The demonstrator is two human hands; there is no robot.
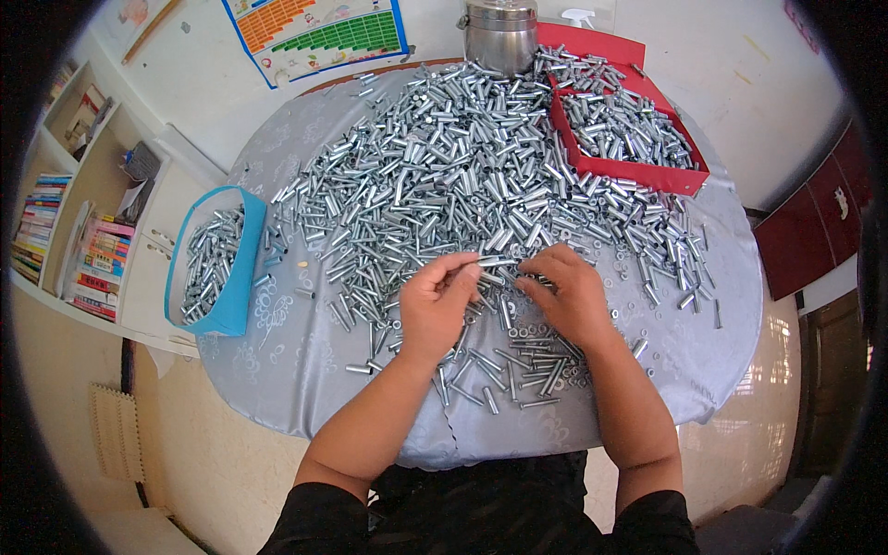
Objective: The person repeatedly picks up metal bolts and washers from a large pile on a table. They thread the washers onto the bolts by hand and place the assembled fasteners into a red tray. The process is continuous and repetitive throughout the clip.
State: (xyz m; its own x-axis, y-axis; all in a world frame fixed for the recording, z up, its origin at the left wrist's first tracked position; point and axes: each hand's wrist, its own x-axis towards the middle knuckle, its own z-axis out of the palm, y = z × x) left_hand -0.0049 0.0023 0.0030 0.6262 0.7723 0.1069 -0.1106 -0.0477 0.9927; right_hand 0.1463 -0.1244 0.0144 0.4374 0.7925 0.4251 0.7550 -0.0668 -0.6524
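Small metal sleeve (497, 262) pinched between both hands, just above near edge of pile. Left hand (437, 301) grasping one end, right hand (566, 294) fingertips on other. Loose washers (529, 330) beneath right hand. Blue bin (236, 277) far left, red tray (680, 178) beyond right hand, grey counter (296, 361) underneath.

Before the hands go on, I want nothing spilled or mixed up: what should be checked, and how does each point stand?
1. Small silver metal tube gripped between both hands: ok, left hand and right hand meet on it.
2. Blue fabric bin within reach on the left: ok.
3. Red cardboard box stable: cannot tell, it sits amid the heap.
4. Loose small washers kept on the grey tablecloth: ok.
5. Tubes near the table edge: not ok, some lie close.
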